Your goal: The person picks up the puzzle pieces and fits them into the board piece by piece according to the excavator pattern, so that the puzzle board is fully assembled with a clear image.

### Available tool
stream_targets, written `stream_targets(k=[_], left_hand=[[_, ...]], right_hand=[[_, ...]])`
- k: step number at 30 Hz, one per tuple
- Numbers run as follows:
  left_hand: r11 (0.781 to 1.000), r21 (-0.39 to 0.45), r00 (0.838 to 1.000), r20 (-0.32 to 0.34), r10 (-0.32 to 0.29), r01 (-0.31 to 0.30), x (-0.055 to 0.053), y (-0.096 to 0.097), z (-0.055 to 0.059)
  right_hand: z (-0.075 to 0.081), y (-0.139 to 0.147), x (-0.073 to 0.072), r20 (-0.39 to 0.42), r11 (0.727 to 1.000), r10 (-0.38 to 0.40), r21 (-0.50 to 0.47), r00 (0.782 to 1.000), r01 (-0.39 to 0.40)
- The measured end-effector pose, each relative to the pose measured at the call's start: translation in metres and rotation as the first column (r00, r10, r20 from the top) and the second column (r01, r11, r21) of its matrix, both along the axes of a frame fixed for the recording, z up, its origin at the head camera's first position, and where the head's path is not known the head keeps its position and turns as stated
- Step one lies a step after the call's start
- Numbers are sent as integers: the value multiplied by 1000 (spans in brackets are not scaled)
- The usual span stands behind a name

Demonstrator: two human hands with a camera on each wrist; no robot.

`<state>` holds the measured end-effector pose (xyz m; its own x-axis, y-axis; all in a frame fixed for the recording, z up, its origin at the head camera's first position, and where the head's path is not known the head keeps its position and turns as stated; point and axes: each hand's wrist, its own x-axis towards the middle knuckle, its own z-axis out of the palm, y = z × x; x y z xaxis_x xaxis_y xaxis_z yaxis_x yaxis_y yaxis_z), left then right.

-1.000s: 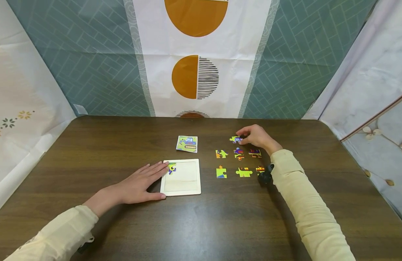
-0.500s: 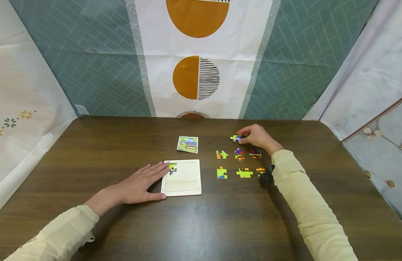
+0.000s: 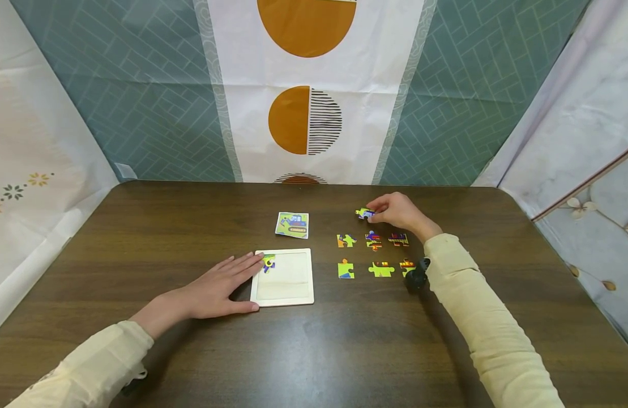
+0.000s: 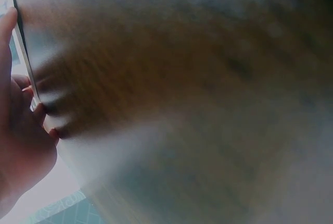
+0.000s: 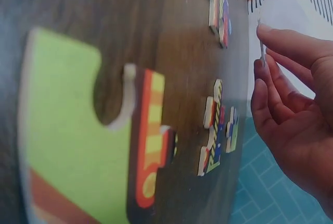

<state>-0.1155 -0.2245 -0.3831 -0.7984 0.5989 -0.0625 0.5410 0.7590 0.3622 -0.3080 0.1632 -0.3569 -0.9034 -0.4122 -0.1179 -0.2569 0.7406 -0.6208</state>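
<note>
My left hand [image 3: 224, 288] rests with straight fingers on the left border of a white square puzzle tray [image 3: 307, 277]. One green-and-blue puzzle piece [image 3: 269, 263] sits in the tray's upper left corner, partly by my fingertips. At the table's right side, my right hand [image 3: 402, 214] pinches a green and violet-blue puzzle piece [image 3: 363, 213] between thumb and fingers. The right wrist view catches that piece edge-on, as a thin strip at the fingertips, raised off the tabletop. From the left wrist, the left hand [image 4: 23, 146] shows along the tray's edge.
Several loose puzzle pieces lie in rows below the right hand, among them a green one [image 3: 381, 270] and an orange-green one [image 3: 346, 241]. A picture card [image 3: 293, 225] of an excavator lies behind the tray. Patterned cloth [image 3: 166, 113] hangs beyond the brown table [image 3: 201, 362].
The right hand has taken up the green and violet-blue piece and shifted it slightly left and away. The left hand stays put on the tray.
</note>
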Motion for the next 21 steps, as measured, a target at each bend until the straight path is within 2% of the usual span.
stream_targets(k=[21], left_hand=[[1000, 7, 1000, -3, -2, 2, 1, -1, -1]], right_hand=[[7, -23, 17, -36, 992, 123, -4, 992, -123]])
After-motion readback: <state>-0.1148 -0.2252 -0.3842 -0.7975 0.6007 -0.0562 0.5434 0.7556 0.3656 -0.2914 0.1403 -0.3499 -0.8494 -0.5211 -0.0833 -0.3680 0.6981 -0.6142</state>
